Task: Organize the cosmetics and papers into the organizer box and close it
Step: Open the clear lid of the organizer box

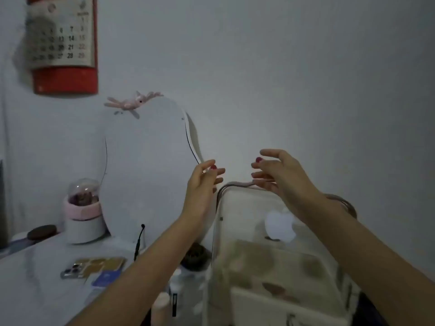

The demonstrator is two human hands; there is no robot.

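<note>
**Both hands raised above the organizer box**

The organizer box fills the lower right of the frame — a pale case with a translucent front, a thin handle arching over its top and blurred shapes showing inside. Whether its lid is fully closed cannot be told.

The left hand is lifted at centre frame, just left of the box's top corner, fingers loosely bent with nothing visibly held. The right hand hovers over the handle — fingers spread and gently curved, lower fingertips right at the handle; whether they touch it is unclear. It grips nothing that can be seen.

On the white table at lower left lie a phone and a blue card. Bottles stand at the bottom centre, just left of the box. A white mirror with a pink ornament on top leans against the wall, beside a pink-and-white jar with a clear dome. A calendar hangs in the upper left.
</note>
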